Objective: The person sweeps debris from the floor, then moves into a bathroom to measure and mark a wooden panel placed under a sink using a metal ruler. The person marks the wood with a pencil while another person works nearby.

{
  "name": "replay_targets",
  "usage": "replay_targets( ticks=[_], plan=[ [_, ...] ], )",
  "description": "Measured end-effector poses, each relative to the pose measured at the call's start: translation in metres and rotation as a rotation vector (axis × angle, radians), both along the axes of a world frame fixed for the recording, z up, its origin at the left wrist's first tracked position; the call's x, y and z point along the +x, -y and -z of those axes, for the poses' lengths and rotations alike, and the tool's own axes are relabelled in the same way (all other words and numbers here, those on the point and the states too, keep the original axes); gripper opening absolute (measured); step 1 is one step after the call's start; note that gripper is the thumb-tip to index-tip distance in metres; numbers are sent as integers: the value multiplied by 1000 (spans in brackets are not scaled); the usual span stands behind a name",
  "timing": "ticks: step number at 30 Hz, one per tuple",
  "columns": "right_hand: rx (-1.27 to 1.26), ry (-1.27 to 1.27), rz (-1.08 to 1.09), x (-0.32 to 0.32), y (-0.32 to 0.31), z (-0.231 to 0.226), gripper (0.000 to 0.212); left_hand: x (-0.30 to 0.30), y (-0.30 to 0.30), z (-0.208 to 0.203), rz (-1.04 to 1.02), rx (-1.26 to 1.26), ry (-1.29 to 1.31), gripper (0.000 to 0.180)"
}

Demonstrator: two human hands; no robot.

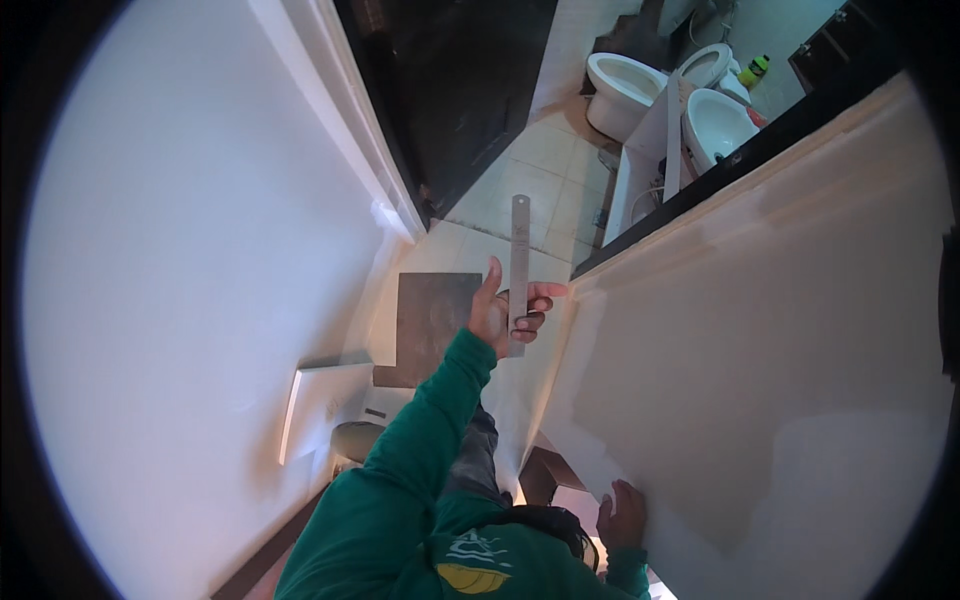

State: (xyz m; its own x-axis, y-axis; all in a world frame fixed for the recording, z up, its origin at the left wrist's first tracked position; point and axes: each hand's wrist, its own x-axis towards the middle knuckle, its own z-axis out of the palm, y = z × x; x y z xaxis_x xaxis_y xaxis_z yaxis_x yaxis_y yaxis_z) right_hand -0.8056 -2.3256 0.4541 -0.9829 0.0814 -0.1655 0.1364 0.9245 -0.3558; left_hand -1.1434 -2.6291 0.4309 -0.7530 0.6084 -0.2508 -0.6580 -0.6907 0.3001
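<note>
Your left hand (505, 312) gripped a steel ruler (518, 262) upright — fingers curled round its lower end, forefinger pointing at the wall (800, 330). Right hand (622, 515) — pressed flat on it.

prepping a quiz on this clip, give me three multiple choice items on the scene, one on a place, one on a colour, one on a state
1. Where is the right hand?
A. flat against the pale wall panel
B. on the white toilet
C. gripping the ruler

2. What colour is the person's sleeve?
A. red
B. green
C. black

3. How is the long flat grey metal ruler held?
A. lying on the floor
B. upright in the left hand's grip
C. leaning on the sink

Key: 1 A, the right hand rests on the pale wall panel. 2 B, the green sleeve shows along the arm. 3 B, the left hand closes around the long flat grey metal ruler, which points upward.
</note>
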Motion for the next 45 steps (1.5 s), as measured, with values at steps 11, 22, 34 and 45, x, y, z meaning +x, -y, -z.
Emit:
replay_targets(
  ticks=[11,22,34,45],
  plan=[
    [62,109,207,-13,-21,28,28,-11,14,-12,-47,-415,-32,91],
    [-1031,64,-20,-297,92,-89,32,-31,-57,-89,-40,-631,-889,53],
    [-1119,-82,247,-510,10,-71,27,-134,148,161,776,-1702,36,75],
    [-950,144,566,-643,-22,-78,27,-367,110,178,577,-1269,365,37]
  ],
)
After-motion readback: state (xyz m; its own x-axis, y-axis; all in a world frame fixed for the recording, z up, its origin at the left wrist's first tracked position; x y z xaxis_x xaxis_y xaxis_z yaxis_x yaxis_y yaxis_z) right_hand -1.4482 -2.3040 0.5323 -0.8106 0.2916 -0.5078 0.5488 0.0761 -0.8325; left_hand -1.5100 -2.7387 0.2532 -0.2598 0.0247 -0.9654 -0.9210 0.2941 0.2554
